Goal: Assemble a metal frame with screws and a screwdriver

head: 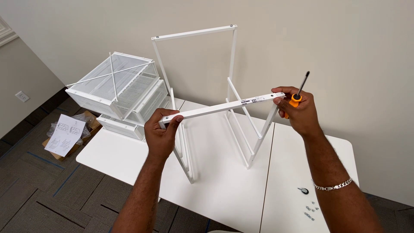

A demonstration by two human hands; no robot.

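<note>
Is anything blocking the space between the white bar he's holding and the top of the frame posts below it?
Nothing visible. The white bar, held by the left hand and right hand, sits just over the frame with only open air between.

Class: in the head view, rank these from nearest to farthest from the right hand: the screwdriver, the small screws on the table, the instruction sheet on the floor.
1. Screwdriver, held in the right hand.
2. Screws, lower right on the table.
3. Instruction sheet, far left on the floor.
</note>
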